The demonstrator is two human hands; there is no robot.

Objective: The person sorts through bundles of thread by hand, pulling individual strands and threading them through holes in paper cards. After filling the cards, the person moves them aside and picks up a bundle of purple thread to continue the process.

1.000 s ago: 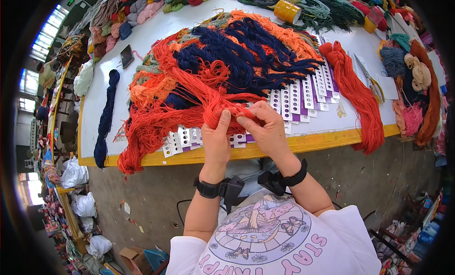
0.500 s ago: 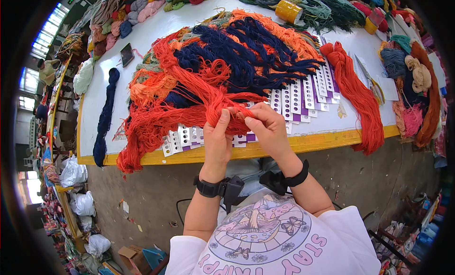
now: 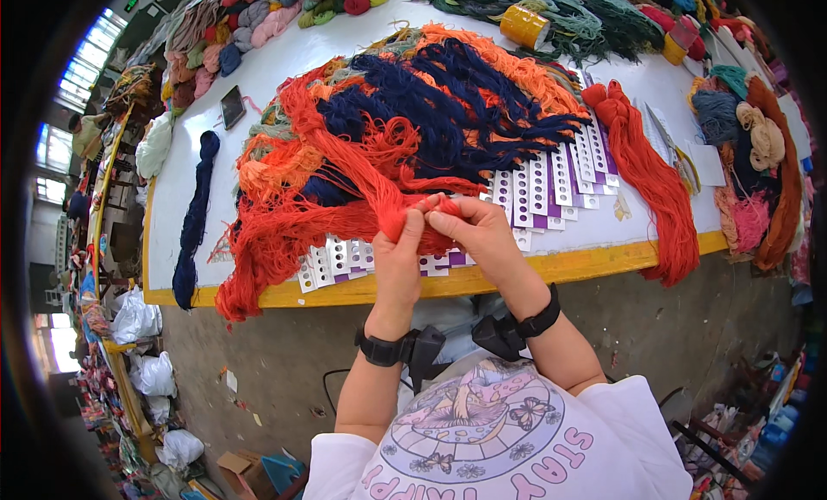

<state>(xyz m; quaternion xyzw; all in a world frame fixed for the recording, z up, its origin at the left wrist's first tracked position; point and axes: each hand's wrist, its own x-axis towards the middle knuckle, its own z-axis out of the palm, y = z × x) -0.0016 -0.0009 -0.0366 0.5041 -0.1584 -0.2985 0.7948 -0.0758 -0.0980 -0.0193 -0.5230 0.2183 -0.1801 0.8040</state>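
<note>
A bundle of red yarn runs across the pile and gathers between my hands, over the table's near edge. My left hand is closed round the gathered end. Close beside it, my right hand pinches red strands, thumb pressed on the fingers. Under the bundle lie dark blue yarn and orange yarn, spread over the table. White strip cards with punched holes fan out from beneath the pile, threads running to them.
To the right lie a red skein hanging over the table's yellow edge and scissors. On the left are a dark blue skein and a phone. A yellow tape roll sits at the back by green yarn.
My hands have drawn closer together, and the red bundle between them is gathered tighter. My right hand has shifted slightly left. Both hands still hold the red yarn.
</note>
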